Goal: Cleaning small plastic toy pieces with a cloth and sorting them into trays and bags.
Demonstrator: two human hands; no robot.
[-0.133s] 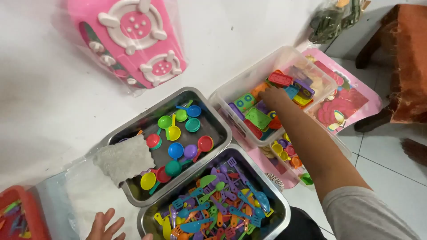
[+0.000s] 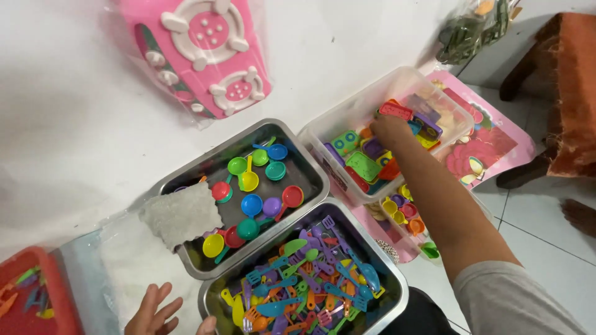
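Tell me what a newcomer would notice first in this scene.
First come two metal trays side by side at the centre: the upper metal tray holds bright toy pans, the lower metal tray a heap of small plastic utensils. To their right, the right hand reaches into a clear plastic bin of coloured toy blocks. A pink toy stove in plastic wrap lies at upper left, and the left hand rests spread at the bottom edge.

A smooth white floor fills most of the view, evenly and softly lit, with faint shadows. Toward the right it gives way to pale square tiles with thin dark joints. At the upper right stands a piece of brown wooden furniture with a worn orange-brown top, its dark leg resting on the tiles.
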